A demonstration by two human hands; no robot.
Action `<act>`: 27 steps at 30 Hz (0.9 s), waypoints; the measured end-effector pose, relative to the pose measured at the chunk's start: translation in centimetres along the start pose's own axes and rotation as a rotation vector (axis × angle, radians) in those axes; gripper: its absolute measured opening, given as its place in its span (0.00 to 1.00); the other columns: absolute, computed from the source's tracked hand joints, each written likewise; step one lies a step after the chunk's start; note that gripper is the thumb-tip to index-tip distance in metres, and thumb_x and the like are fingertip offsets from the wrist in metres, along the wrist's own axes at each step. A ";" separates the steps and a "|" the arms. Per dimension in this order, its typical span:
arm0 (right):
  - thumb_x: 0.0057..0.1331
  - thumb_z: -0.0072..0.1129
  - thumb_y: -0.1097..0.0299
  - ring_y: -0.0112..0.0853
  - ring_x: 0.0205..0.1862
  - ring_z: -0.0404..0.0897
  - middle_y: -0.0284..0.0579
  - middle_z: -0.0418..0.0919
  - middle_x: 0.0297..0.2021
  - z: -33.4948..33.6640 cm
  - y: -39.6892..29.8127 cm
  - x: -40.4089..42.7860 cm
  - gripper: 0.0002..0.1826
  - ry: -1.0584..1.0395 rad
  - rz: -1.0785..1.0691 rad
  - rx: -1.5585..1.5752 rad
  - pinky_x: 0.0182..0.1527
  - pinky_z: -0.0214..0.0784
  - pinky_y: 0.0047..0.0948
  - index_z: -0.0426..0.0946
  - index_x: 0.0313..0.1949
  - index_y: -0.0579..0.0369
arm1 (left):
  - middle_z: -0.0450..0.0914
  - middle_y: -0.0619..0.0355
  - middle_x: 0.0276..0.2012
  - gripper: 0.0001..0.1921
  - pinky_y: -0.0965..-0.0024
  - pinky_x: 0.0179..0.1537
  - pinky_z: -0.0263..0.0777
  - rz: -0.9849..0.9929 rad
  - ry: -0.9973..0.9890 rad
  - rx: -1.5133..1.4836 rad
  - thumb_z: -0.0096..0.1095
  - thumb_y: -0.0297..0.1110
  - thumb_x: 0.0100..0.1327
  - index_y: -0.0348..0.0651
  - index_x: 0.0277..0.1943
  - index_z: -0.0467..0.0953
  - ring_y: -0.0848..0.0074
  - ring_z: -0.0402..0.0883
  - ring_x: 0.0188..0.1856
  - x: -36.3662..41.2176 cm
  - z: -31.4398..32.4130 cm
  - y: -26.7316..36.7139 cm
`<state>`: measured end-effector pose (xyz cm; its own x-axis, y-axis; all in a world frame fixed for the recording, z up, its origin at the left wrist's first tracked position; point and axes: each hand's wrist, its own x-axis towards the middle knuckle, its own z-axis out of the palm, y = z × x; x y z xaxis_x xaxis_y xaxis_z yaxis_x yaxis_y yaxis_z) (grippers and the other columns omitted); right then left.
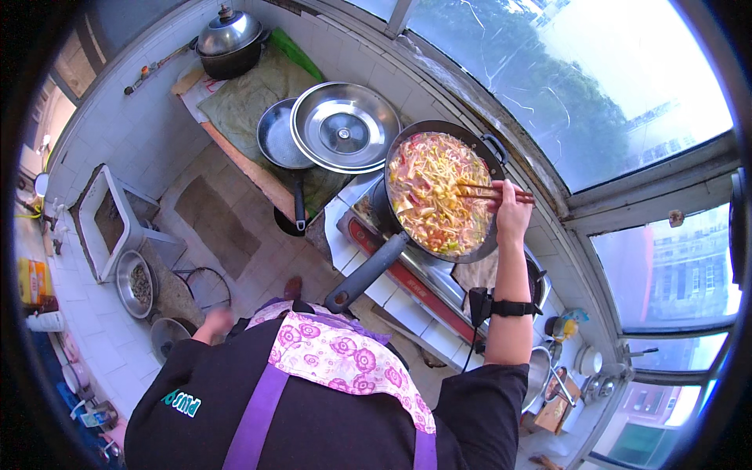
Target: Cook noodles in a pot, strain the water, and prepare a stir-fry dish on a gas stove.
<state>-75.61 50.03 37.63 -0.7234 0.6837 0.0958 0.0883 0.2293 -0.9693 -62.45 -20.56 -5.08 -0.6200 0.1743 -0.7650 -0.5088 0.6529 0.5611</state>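
A dark wok point(380, 271) with a long handle stands on a gas stove point(411, 281), full of bean sprouts point(437, 188) with red and yellow pieces in liquid. My right hand point(513, 207) grips a pair of brown wooden chopsticks point(479, 188), their tips in the sprouts. At the lower left my left hand point(219, 321) hangs beside my body, blurred, away from the wok; whether its fingers are apart cannot be made out. Left of the wok, a steel lid point(320, 132) overlaps a small frying pan point(281, 138).
A lidded pot point(229, 59) stands on the counter's far corner. A sink point(130, 226), a steel bowl with contents point(126, 299) and another pan point(167, 338) are at left. At lower right are a steel basin point(536, 376) and a cutting board point(554, 414). Windows border the stove.
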 end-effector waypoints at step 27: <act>0.63 0.47 0.68 0.19 0.13 0.68 0.33 0.69 0.14 -4.9 -2.5 -3.8 0.12 -0.047 -0.051 -0.275 0.15 0.60 0.17 0.74 0.25 0.61 | 0.78 0.54 0.31 0.15 0.76 0.22 0.65 -0.251 0.013 -0.250 0.49 0.34 0.61 0.38 0.49 0.68 0.74 0.78 0.29 -2.6 0.0 7.7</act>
<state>-69.71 50.24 40.78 -0.7625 0.6346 0.1263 0.2285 0.4468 -0.8650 -64.73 -15.95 1.22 -0.4637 0.0202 -0.8857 -0.7761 0.4728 0.4172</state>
